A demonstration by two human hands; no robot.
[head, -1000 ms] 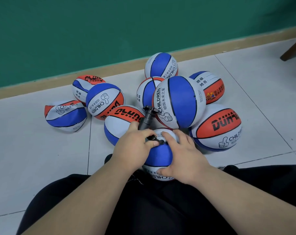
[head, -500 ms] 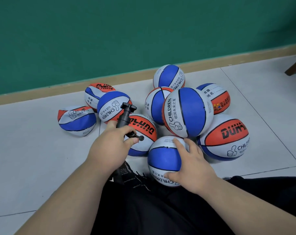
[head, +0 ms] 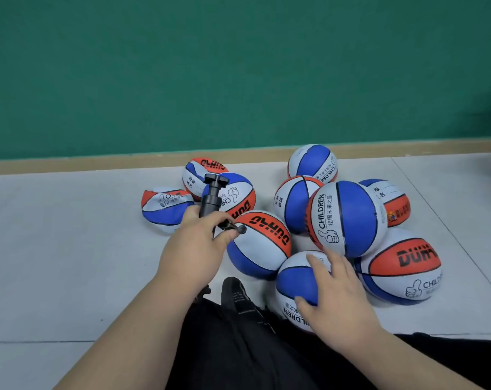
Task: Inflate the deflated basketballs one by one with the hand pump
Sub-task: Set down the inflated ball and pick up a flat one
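Pump [head: 210, 199] is being clamped in left hand [head: 195, 249], nozzle [head: 237, 228] held clear; right hand [head: 337, 294], fingers [head: 319, 263] spread, is steadying nearest basketball [head: 295, 281], likely against rolling.

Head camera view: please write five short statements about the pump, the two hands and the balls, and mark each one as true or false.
1. The left hand grips the black plastic hand pump. True.
2. The pump's tip is inserted in the nearest blue and white rubber basketball. False: the pump is held off to the left, apart from that ball.
3. The right hand rests on that nearest basketball. True.
4. The wall behind the balls is red. False: the wall is green.
5. The red, white and blue basketball at the far left looks round and full. False: it looks flattened and creased.
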